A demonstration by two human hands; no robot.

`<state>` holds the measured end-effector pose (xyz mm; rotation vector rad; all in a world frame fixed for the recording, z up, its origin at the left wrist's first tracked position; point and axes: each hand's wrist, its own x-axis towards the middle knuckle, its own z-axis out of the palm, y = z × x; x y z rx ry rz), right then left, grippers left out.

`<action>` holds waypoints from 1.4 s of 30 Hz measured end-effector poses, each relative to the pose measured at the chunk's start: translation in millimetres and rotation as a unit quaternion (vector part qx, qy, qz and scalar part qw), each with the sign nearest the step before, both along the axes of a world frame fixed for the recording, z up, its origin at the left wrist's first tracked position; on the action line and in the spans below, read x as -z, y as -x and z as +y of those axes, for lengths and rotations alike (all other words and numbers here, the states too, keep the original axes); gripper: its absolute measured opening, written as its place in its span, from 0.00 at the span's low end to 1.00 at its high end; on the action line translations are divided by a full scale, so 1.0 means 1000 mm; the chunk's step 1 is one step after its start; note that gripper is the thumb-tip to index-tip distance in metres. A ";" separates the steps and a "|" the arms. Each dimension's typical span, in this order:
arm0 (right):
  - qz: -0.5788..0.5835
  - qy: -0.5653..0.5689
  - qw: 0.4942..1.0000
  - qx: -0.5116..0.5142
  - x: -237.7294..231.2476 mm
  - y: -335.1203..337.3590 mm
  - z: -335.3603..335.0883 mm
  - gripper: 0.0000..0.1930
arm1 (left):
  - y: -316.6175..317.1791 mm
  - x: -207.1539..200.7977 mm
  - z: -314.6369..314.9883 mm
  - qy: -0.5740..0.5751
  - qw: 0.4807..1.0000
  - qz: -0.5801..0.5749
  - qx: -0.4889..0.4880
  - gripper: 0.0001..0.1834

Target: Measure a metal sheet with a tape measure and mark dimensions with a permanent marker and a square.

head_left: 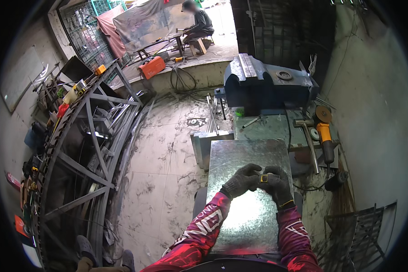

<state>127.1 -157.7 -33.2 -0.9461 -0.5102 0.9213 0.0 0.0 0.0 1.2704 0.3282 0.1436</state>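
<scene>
My left hand (244, 181) and my right hand (277, 183), both in dark grey work gloves, are close together over a shiny metal sheet (247, 154). Between them is a small square yellow-and-black thing (264, 178), with the right-hand fingers closed round it. The left-hand fingers are curled in at its left side; whether they grip it too is hidden. Its exact kind is too small to make out. Bright light glares off the sheet below my wrists.
A large blue vise (269, 88) stands beyond the sheet. On the right lie a hammer (309, 147) and a yellow angle grinder (325, 136). A metal rack (90, 136) with tools and bars lines the left. A person's shoes (85, 249) show at lower left; another person (200, 22) sits far off.
</scene>
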 end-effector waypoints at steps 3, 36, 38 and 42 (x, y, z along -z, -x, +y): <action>-0.002 -0.010 1.000 0.026 -0.009 0.002 0.000 0.28 | 0.002 -0.012 0.000 -0.056 0.998 0.036 0.015 0.30; -0.579 0.282 0.763 0.048 -0.043 -0.149 0.048 0.22 | 0.032 0.031 0.218 -0.261 0.925 0.195 -0.197 0.11; -0.591 0.299 0.749 0.021 -0.052 -0.138 0.056 0.23 | 0.031 0.034 0.220 -0.244 0.931 0.180 -0.205 0.11; -0.625 0.373 0.685 0.025 -0.072 -0.109 0.068 0.22 | 0.014 0.051 0.221 -0.292 0.917 0.135 -0.236 0.16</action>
